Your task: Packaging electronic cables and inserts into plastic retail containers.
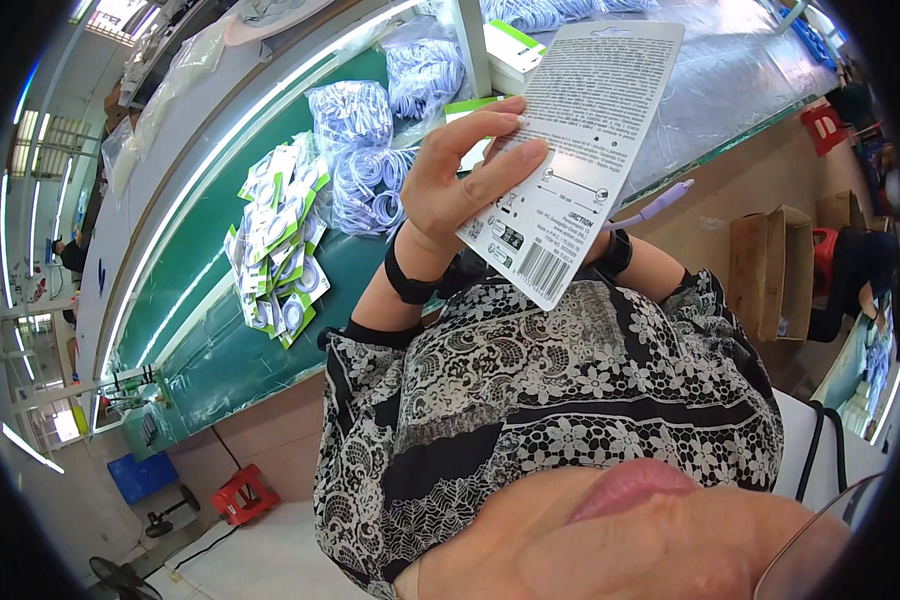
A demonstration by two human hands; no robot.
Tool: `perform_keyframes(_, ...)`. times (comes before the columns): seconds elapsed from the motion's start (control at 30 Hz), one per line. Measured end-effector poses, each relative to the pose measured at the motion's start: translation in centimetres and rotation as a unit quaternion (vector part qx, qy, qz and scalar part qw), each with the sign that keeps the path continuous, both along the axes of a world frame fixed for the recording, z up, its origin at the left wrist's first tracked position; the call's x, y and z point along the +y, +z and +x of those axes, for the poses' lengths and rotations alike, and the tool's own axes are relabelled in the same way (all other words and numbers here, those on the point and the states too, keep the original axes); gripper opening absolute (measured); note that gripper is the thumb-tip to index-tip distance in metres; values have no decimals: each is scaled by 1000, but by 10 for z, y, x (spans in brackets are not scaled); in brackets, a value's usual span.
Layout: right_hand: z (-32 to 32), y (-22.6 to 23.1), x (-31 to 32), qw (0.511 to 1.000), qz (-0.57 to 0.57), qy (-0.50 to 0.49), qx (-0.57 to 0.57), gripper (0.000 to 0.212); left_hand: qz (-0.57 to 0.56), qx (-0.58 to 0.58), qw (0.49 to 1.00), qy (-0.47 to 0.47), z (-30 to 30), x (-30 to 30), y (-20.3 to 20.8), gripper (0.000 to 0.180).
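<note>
My left hand [455, 180] is closed on a printed cardboard package card [602, 130], pinching its left edge between thumb and fingers. The card's printed back, with a barcode at the lower end, faces me. My right hand is hidden behind the card; only its wrist with a black strap [618, 252] shows past the lower right edge. A pale lavender cable end [660, 203] sticks out to the right of the card, close to that wrist. What the right fingers do cannot be made out. Left of my hands lies a pile of carded white cables [280, 240].
Bags of coiled white cables [352, 115] lie on the green worktop [195, 385] beyond the pile. More green-and-white cards [515, 45] are stacked behind the held card. Cardboard boxes [770, 270] stand on the floor at right. Red stools [243, 495] stand on the floor.
</note>
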State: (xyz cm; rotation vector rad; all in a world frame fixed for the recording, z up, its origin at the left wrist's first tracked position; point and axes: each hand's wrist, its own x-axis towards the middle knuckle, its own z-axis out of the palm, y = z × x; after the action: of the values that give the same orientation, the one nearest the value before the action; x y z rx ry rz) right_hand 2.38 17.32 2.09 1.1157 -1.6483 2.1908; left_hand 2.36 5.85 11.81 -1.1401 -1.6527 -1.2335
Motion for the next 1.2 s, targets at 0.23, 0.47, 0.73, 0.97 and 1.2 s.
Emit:
perform_keyframes(0.23, 20, 17, 12, 945, -173, 162, -226, 44, -19, 32, 999, 7, -6, 1, -1, 45)
perform_keyframes(0.47, 25, 31, 17, 702, -435, 228, -516, 30, -24, 4, 999, 29, -10, 0, -3, 37)
perform_keyframes(0.73, 10, 46, 38, 970, -92, -222, 27, 15, 337, -484, 790, -168, -20, 18, -34, 27)
perform_keyframes(0.97, -18, 60, 42, 898, 118, -407, 119, 15, 360, -494, 770, -183, -19, 27, -42, 31)
perform_keyframes(1.2, -16, 63, 45, 875, 231, -407, 126, 11, 338, -468, 804, -142, -16, 27, -45, 27)
